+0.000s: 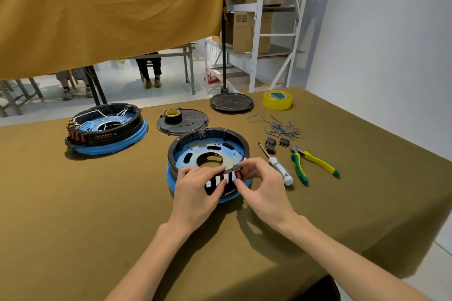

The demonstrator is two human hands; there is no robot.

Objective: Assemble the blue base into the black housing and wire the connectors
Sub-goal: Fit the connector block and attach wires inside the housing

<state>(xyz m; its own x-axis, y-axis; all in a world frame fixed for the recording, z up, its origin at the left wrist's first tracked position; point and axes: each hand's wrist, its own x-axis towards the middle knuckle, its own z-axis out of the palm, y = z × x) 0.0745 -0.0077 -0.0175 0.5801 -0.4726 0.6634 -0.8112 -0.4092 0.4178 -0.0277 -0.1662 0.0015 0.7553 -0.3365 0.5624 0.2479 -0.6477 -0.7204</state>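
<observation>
both hands (195, 187) (260, 186) forward, fingertips pinching together

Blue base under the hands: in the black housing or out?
In: the blue base shows inside the black housing ring, no wires fitted.

bare cloth left of housing (208, 146), screwdriver (276, 165), pliers (313, 161) crowding right
</observation>
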